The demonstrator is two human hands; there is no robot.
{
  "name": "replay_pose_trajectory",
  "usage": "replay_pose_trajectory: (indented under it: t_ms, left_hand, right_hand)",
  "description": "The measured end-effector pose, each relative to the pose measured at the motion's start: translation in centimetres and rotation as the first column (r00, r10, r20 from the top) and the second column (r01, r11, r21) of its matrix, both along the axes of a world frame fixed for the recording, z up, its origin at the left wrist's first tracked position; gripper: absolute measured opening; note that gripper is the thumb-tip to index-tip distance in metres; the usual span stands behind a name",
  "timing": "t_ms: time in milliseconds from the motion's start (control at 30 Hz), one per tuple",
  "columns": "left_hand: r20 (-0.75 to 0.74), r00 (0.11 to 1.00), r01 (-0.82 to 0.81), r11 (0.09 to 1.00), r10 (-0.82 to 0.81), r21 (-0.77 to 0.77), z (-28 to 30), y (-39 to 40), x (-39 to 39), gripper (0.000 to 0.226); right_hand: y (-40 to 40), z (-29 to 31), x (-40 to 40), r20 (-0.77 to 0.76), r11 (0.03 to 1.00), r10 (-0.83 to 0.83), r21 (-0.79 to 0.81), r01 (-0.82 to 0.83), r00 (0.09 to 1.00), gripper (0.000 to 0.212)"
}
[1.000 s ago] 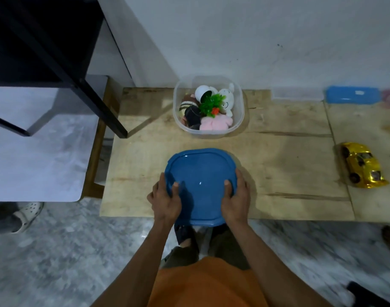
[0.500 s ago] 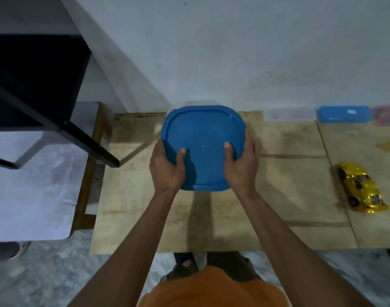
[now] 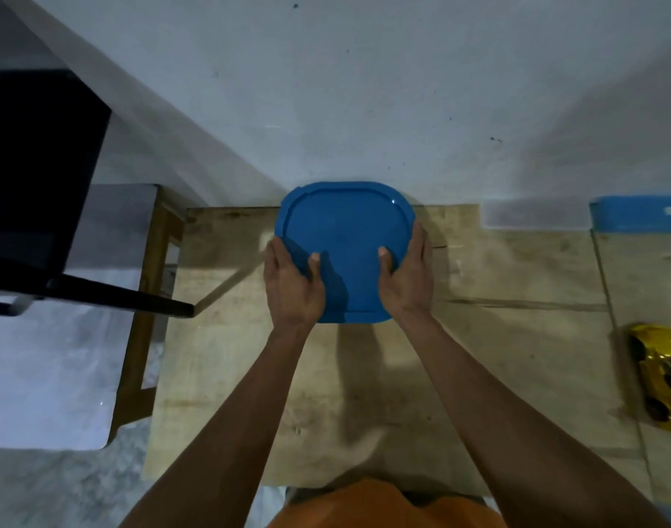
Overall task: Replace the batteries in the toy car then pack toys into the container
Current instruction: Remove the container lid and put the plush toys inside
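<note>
Blue lid (image 3: 345, 242) has moved from the near edge of the bench to the back, against the wall, and now sits where the clear container of toys stood a second ago. That container is fully hidden under it; no clear rim shows. Lid reads about level, so my call is that it's resting on the rim, but whether it's snapped down I can't tell.

Left hand (image 3: 294, 285) grips the lid's left edge, thumb on top, fingers curled round the side. Right hand (image 3: 406, 278) mirrors it on the right edge, thumb on top. Both clamped on the lid, same hold as before.

Task read: packing looks nearly closed out, the likely next step being to press the lid home. Catch: the gold toy car (image 3: 659, 379) is on the bench far right, well apart from the container, same spot as earlier. It's not packed, and battery state isn't visible.

Surroundings, big to small:
- Pale plaster wall (image 3: 364, 89) behind, a few dark specks.
- Raw wooden bench (image 3: 383, 375), board seams visible, hand shadows on it.
- Dark frame (image 3: 40, 165) with a black bar, far left.
- Pale surface (image 3: 52, 356) left of the bench.
- Second blue-lidded box (image 3: 638, 213) at the back right, by the wall.
- Orange shirt (image 3: 383, 504) at the bottom edge.
</note>
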State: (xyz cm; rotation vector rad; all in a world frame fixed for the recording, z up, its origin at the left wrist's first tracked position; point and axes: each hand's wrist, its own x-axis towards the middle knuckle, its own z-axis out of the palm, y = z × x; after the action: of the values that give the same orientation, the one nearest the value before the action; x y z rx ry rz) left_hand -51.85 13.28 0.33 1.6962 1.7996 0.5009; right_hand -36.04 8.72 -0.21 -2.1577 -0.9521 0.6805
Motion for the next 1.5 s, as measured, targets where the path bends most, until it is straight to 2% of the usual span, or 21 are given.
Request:
replay_pose_trajectory:
  t_ms: [167,267,367,467,700,867,1033,1167,1500]
  left_hand:
    - [-0.021,0.999,0.030,0.999,-0.030,0.037,-0.7,0.0,-0.3,0.075]
    - [-0.126,0.990,0.067,0.996,-0.061,0.050,-0.5,0.5,0.0,0.079]
    - [-0.258,0.953,0.168,0.986,-0.159,0.016,-0.3,1.6,-0.1,0.080]
    - [-0.336,0.908,0.264,0.964,-0.249,0.000,-0.8,2.3,-0.7,0.077]
    - [-0.280,0.934,0.241,0.970,-0.222,0.035,-1.1,2.2,-0.7,0.075]
    - [-0.352,0.890,0.306,0.952,-0.288,-0.004,-0.9,3.2,-1.1,0.080]
    - [-0.415,0.807,0.436,0.898,-0.420,-0.063,-1.1,4.4,-1.3,0.081]
    - [-0.416,0.807,0.430,0.900,-0.420,-0.073,-1.0,4.4,-1.3,0.084]
    - [-0.470,0.735,0.443,0.871,-0.488,-0.212,0.7,5.1,-1.1,0.091]
  right_hand:
    - [0.1,-0.1,0.0,0.064,0.994,0.081,-0.078,-0.076,0.995,0.074]
    - [0.4,0.0,0.6,0.189,0.986,0.154,-0.094,-0.138,0.970,0.077]
    - [1.1,-0.4,1.2,0.338,0.956,0.293,-0.124,-0.267,0.894,0.072]
    - [1.3,-1.0,1.3,0.396,0.939,0.339,-0.192,-0.284,0.853,0.065]
    - [1.6,-1.3,1.6,0.386,0.924,0.379,-0.212,-0.319,0.841,0.076]
    - [1.7,-1.0,1.7,0.411,0.929,0.364,-0.224,-0.295,0.836,0.081]
    - [1.8,-0.6,1.6,0.416,0.914,0.393,-0.273,-0.299,0.820,0.086]
    - [2.0,-0.3,1.6,0.374,0.906,0.400,-0.299,-0.299,0.837,0.090]
    - [2.1,0.3,1.5,0.331,0.893,0.407,-0.340,-0.295,0.851,0.089]
